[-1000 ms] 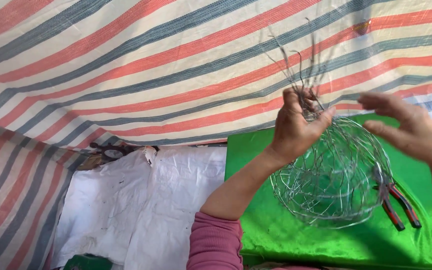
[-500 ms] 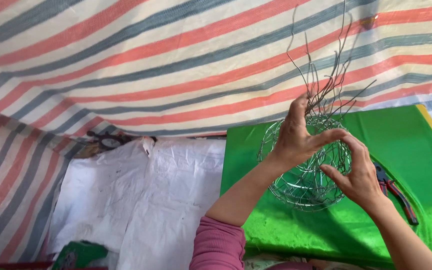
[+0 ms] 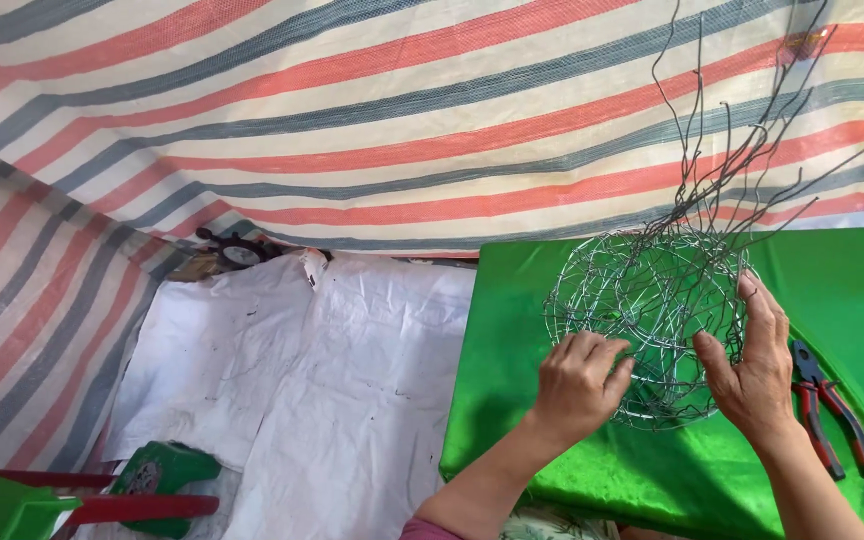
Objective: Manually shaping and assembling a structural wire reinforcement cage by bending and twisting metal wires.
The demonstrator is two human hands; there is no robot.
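Note:
A round cage woven of thin silvery wire (image 3: 652,300) stands on a green cloth-covered table (image 3: 532,420). Loose wire ends (image 3: 722,150) stick up from its top right. My left hand (image 3: 577,385) grips the cage's lower left side, fingers curled over the wires. At the cage's right side my right hand (image 3: 752,365) presses against it with fingers spread, thumb toward the wires. Both hands hold the cage between them.
Red-handled pliers (image 3: 827,405) lie on the green cloth just right of my right hand. White sheeting (image 3: 302,380) covers the ground at left. A striped tarp (image 3: 352,110) hangs behind. A green object with red bars (image 3: 142,485) sits at the bottom left.
The wire cage has come down from mid-air onto the green table. My left hand moved from its top to its lower left. My right hand shifted to its right side.

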